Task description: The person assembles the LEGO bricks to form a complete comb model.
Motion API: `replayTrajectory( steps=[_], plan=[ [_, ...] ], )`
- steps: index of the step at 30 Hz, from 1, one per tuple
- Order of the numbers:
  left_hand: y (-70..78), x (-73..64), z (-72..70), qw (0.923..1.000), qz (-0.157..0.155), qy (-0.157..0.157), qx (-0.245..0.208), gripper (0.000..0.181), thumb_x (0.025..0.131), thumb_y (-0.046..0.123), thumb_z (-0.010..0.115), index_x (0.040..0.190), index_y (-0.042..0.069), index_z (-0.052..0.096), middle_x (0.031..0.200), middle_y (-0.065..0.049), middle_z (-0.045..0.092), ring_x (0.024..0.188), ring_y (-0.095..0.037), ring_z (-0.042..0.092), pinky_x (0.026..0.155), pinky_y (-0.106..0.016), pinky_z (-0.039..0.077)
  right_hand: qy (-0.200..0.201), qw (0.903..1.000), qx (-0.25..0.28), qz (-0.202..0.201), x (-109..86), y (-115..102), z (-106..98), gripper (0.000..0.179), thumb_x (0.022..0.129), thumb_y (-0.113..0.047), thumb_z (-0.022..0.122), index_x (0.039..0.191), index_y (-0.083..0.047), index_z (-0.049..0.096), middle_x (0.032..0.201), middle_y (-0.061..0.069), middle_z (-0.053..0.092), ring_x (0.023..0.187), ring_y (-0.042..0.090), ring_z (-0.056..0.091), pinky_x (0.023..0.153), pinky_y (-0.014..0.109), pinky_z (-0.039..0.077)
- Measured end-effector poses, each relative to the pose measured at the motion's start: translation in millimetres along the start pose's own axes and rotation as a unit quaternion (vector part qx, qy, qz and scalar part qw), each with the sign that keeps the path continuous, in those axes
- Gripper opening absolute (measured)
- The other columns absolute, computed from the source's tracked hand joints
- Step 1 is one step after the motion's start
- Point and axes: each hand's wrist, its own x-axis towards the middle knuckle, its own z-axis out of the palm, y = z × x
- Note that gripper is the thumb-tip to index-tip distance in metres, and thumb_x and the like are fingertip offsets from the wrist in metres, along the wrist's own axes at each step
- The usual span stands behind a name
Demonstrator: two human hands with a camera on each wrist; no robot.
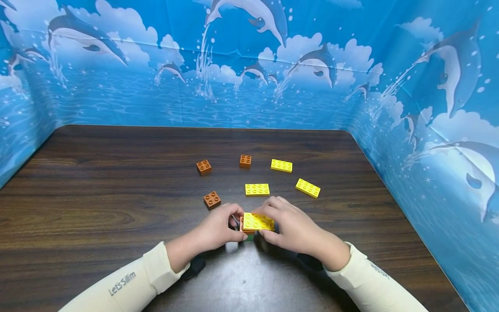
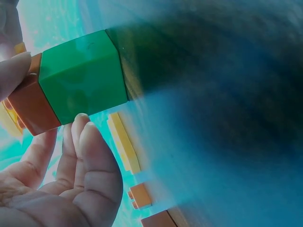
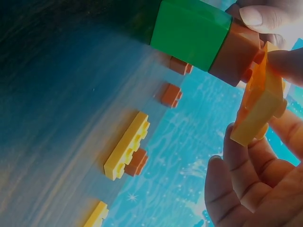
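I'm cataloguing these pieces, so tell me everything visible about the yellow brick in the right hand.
The yellow brick is a flat oblong, glossy and plastic-looking, with round studs in two rows on top and a hollow underside. The right hand holds it tilted over the brown brick stacked on the green block, partly covering it. Whether the two bricks touch is unclear.

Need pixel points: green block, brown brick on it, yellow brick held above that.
Green block (image 2: 84, 85): left wrist view, on its side face.
Brown brick (image 3: 234, 54) on the green block: right wrist view, on its side face.
Held yellow brick (image 1: 254, 222): head view, on its studded top.
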Motion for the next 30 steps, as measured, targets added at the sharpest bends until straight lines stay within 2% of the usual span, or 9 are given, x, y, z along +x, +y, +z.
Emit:
replayTrajectory(
  steps=[14, 30],
  plan=[
    [-1.0, 0.0, -0.4, 1.0000, -0.004, -0.007, -0.006, 0.032, 0.075, 0.008, 0.080, 0.100, 0.005, 0.061, 0.091, -0.004, 0.054, 0.081, -0.017, 0.052, 0.071, -0.029, 0.046, -0.011, 0.9999, -0.002, -0.010, 4.1, -2.3, -0.2, 0.039, 0.083, -0.020, 0.074, 0.121, -0.017, 0.066, 0.102, -0.006, 0.056, 0.088, 0.010, 0.047, 0.071, 0.026, 0.044],
    [-0.9, 0.0, -0.2, 1.0000, 0.005, -0.006, -0.002, 0.031, 0.075, 0.009, 0.080, 0.100, 0.006, 0.062, 0.091, -0.004, 0.054, 0.081, -0.016, 0.052, 0.071, -0.029, 0.046, -0.014, 0.9987, -0.044, -0.020, 6.3, -5.8, -2.0, 0.037, 0.082, -0.022, 0.074, 0.119, -0.017, 0.068, 0.099, -0.005, 0.055, 0.088, 0.011, 0.047, 0.073, 0.026, 0.045]
  ],
)
